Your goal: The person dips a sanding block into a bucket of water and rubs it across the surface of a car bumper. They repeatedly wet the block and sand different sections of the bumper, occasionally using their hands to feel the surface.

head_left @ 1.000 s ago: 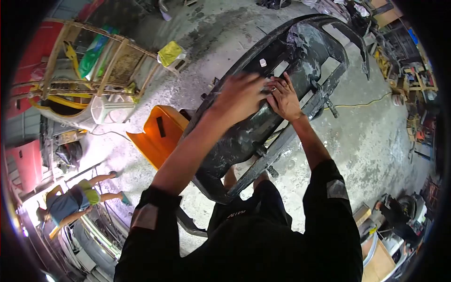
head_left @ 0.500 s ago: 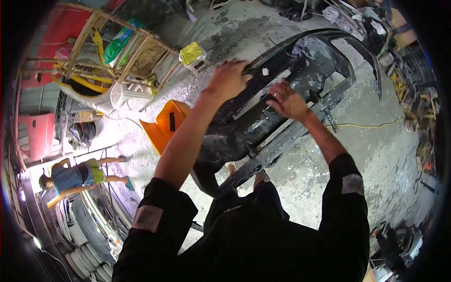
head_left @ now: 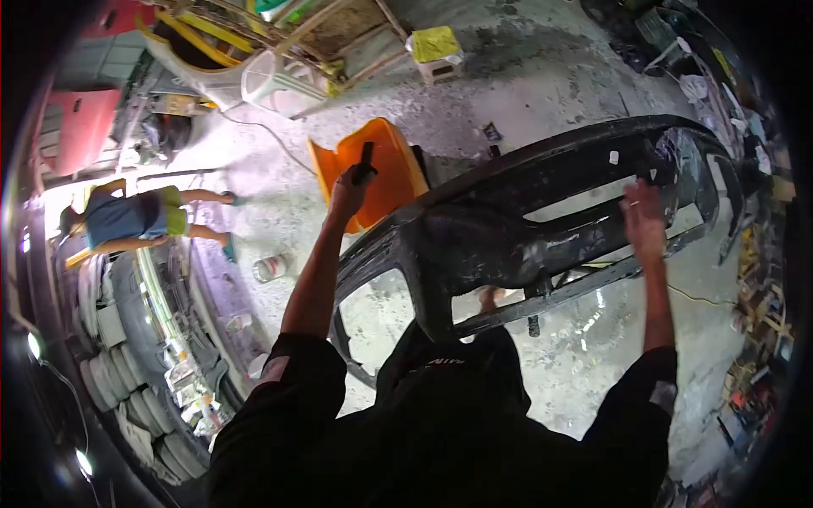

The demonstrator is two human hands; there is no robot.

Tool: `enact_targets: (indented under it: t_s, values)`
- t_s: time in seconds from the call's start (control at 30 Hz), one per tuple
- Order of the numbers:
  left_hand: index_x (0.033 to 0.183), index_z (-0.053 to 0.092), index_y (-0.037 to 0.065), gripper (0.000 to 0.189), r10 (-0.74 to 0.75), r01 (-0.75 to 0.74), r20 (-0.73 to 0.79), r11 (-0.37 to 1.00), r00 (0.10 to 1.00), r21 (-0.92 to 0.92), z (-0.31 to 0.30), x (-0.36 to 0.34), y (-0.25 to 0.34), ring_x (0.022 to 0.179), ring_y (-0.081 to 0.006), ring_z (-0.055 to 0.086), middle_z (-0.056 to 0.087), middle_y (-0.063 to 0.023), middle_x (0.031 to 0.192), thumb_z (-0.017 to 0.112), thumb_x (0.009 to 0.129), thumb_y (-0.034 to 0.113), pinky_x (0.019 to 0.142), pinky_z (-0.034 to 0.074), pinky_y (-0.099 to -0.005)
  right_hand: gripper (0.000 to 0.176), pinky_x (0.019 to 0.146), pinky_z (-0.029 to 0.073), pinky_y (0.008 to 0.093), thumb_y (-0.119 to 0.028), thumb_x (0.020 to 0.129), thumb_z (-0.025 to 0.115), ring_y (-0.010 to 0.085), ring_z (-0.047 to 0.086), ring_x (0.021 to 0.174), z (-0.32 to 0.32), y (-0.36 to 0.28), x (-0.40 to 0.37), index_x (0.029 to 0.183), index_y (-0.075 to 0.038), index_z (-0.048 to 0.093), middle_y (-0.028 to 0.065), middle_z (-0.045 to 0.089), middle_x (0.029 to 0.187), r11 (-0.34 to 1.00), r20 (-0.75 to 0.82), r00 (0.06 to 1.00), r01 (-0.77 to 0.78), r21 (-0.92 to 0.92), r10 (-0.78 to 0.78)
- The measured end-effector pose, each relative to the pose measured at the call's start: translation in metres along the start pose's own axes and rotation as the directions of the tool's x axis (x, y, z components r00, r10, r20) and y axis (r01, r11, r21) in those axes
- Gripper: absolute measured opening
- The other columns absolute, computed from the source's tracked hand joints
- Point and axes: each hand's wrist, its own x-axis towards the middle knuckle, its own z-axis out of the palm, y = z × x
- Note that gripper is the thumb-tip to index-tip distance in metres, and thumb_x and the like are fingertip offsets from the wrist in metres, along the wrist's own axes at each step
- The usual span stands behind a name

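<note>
A black, scuffed car bumper (head_left: 483, 237) spans the area in front of my body, set at a slant, with long openings through it. My right hand (head_left: 646, 216) lies over its far right part, fingers stretched out and flat. Off the bumper to the left, my left hand (head_left: 349, 193) has its fingers curled. It overlaps an orange moulded plastic chair (head_left: 394, 161) in this view. A narrow dark shape shows right at those fingertips; I cannot tell whether it is held or is a slot in the chair.
A person (head_left: 140, 216) in a dark top stands at the left near stacked grey parts (head_left: 140, 398). A white stool with a yellow cloth (head_left: 434, 44) stands at the back. A clear jar (head_left: 269, 268) is on the concrete floor. Clutter (head_left: 758, 313) lines the right side.
My left hand has come off the bumper's edge and over to the orange chair. The bumper now lies farther right and turned in view. My right hand has shifted right along it.
</note>
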Motion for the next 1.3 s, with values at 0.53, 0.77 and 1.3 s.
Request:
enact_targets:
  t_s: [0.53,0.77,1.3]
  values:
    - [0.116,0.068,0.007,0.059,-0.107,0.148,-0.103,0.68,0.989,0.718,0.272,0.173,-0.327,0.097,-0.0365,0.07,0.068,-0.0172,0.108,0.046,0.101,0.06,0.079,0.057,-0.0512,0.048,0.123,0.02,0.0559,-0.036,0.107,0.042,0.0421,0.031,0.15,0.013,-0.187,0.011,0.139,-0.002,0.056,0.0213,0.05,0.15,0.814,0.071,0.845,-0.531,0.235,0.53]
    - [0.13,0.059,0.004,0.058,-0.213,0.187,-0.008,0.836,0.977,0.515,0.33,0.15,-0.372,0.107,-0.0415,0.064,0.062,-0.0197,0.124,0.044,0.105,0.054,0.089,0.053,-0.0517,0.046,0.122,0.016,0.0591,-0.042,0.106,0.038,0.0452,0.025,0.151,0.057,-0.195,0.002,0.133,-0.008,0.054,0.0222,0.045,0.15,0.8,-0.179,0.787,-0.542,0.257,0.59]
    - [0.129,0.062,0.007,0.031,0.635,-0.627,-0.103,0.772,0.765,0.104,0.056,0.097,0.032,0.108,-0.037,0.061,0.065,-0.0166,0.114,0.06,0.1,0.019,0.097,0.047,-0.0499,0.026,0.12,0.023,0.0615,-0.012,0.087,0.069,0.036,0.05,0.133,0.012,-0.189,0.023,0.113,-0.007,0.068,0.0096,0.062,0.126,0.885,-0.123,0.892,-0.399,0.239,0.435]
